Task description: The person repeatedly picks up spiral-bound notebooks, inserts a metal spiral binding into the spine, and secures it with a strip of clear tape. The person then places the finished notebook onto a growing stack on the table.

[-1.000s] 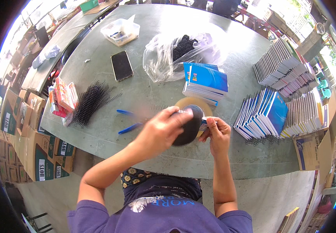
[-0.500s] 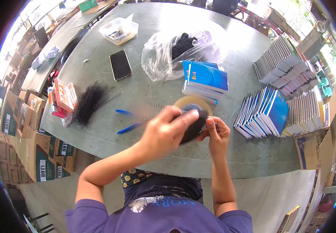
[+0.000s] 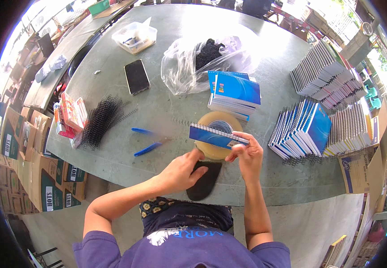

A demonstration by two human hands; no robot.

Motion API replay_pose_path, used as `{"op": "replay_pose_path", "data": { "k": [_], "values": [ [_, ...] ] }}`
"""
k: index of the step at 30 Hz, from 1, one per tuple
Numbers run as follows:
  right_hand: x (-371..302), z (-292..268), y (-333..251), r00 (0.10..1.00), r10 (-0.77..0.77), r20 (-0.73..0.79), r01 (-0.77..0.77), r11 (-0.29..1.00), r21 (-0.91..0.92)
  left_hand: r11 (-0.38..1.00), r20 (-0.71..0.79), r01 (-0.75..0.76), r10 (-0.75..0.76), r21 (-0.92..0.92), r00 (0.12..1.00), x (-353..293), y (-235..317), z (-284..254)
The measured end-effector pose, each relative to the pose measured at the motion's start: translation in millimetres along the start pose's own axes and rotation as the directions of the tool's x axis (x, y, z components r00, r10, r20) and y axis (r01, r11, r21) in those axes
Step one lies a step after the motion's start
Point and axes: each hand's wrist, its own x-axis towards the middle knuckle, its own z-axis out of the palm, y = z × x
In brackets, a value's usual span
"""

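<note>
My right hand (image 3: 245, 152) pinches the right end of a small blue notebook (image 3: 211, 135), tilted with its punched edge up. A dark wire coil (image 3: 182, 121) sticks out leftward from that edge. Behind and below the notebook lies a wide roll of yellowish tape (image 3: 213, 153). My left hand (image 3: 182, 172) is closed on a black flat pad (image 3: 204, 182) with a rounded end, its thumb lying over the pad near the table's front edge. Left of it are two blue handles (image 3: 148, 148) of a tool whose head is blurred.
Black coils (image 3: 104, 120) lie by red-and-white packs (image 3: 73, 114) at left. Farther back are a phone (image 3: 136, 77), a plastic tub (image 3: 134, 38) and a clear bag (image 3: 180, 67). Blue notebooks (image 3: 236, 91) are stacked mid-table; coil-bound stacks (image 3: 321, 73) stand at right. Cartons (image 3: 52, 176) flank the table.
My left hand and the black pad have moved down toward me, away from my right hand. The blue notebook, hidden before, now shows in my right hand.
</note>
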Motion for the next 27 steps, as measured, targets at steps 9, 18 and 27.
{"op": "replay_pose_path", "data": {
  "k": [9,18,27],
  "values": [
    [1.1,4.3,-12.7,0.995,0.098,-0.021,-0.091,0.973,0.214,0.602,0.033,-0.342,0.463,0.721,0.886,56.3,29.8,-29.9],
    [2.6,6.8,-10.1,0.995,0.097,-0.024,-0.092,0.983,0.156,0.661,0.101,-0.331,0.362,0.673,0.927,72.7,24.2,-31.2],
    [-2.1,2.6,-5.5,0.997,0.077,0.025,-0.081,0.946,0.315,0.721,0.058,-0.371,0.418,0.585,0.906,76.4,23.9,-25.5]
  ]
}}
